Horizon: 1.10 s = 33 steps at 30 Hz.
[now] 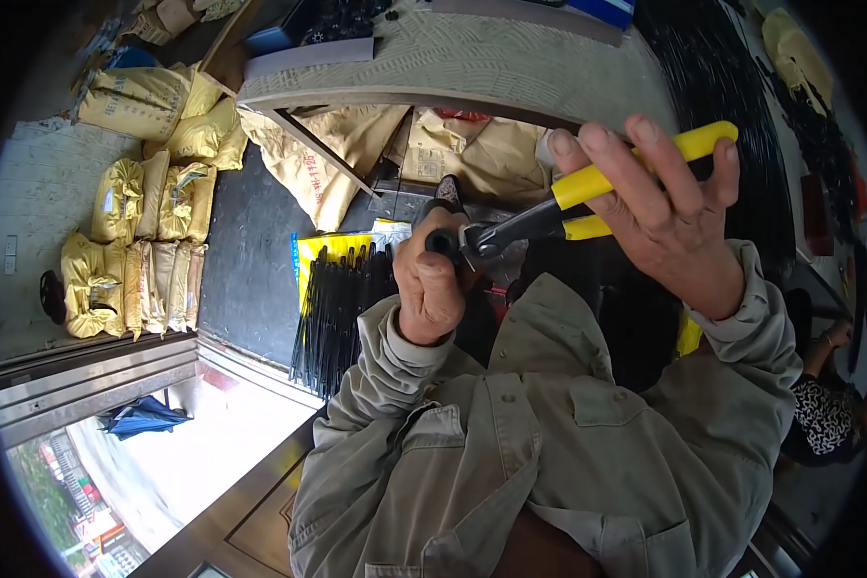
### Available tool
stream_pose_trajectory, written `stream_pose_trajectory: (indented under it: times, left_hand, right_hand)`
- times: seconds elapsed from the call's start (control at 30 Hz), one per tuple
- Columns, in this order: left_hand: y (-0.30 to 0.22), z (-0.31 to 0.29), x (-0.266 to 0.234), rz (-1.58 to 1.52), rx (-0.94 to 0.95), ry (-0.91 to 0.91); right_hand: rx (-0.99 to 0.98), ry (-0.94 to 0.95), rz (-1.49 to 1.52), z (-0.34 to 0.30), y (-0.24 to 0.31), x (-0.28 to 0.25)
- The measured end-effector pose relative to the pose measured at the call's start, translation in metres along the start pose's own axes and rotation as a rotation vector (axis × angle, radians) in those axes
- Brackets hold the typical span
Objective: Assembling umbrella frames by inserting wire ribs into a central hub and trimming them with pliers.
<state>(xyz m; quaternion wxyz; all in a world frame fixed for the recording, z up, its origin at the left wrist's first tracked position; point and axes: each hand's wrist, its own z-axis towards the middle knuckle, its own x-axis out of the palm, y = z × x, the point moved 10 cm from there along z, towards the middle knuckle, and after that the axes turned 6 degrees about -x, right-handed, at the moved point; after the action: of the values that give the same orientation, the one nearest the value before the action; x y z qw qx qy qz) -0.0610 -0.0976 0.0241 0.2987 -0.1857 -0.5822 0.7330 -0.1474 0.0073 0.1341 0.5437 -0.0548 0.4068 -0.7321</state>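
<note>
My left hand [428, 291] is closed around a black tube [442, 242], whose round hollow end points up toward me. My right hand [679, 217] grips a pair of pliers [580, 185] with yellow handles and a dark metal head. The handles are spread apart, the fingers lying over the upper one. The head of the pliers is right beside the tube's end, against my left hand. Whether the jaws bite on the tube cannot be made out. Below and left of my left hand stands a bundle of thin black rods [332, 299] beside a yellow bag.
A grey-topped table [511, 67] stretches ahead, with big paper sacks [328, 159] under it. Yellow sacks [154, 212] are stacked at the left. Long black strips [718, 87] lie at the far right. Another person [819, 414] sits at the right edge.
</note>
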Motion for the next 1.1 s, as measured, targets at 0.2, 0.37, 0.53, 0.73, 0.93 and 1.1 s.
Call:
stream_pose_trajectory:
  times: [0.2,0.37,0.53,0.73,0.93,1.1]
  left_hand:
    - [0.004,-0.003,-0.002,0.093,-0.091,-0.133]
    - [0.004,-0.007,-0.002,0.191,-0.056,-0.112]
    - [-0.002,-0.006,0.006,0.052,0.112,-0.024]
    - [-0.015,-0.015,0.043,0.172,0.185,0.609]
    - [-0.011,-0.021,0.043,0.212,0.175,0.475]
    - [-0.004,-0.016,0.047,0.202,0.167,0.388]
  right_hand:
    - [-0.016,-0.004,-0.098,-0.007,0.007,0.0]
    - [0.111,0.199,0.076,-0.024,0.013,0.002]
    - [0.04,0.64,0.835,-0.042,0.008,0.024]
    - [0.233,1.005,1.671,-0.072,0.019,0.04]
    - [0.297,0.923,1.613,-0.081,0.031,0.034]
    - [0.013,0.617,0.632,-0.068,0.02,0.021]
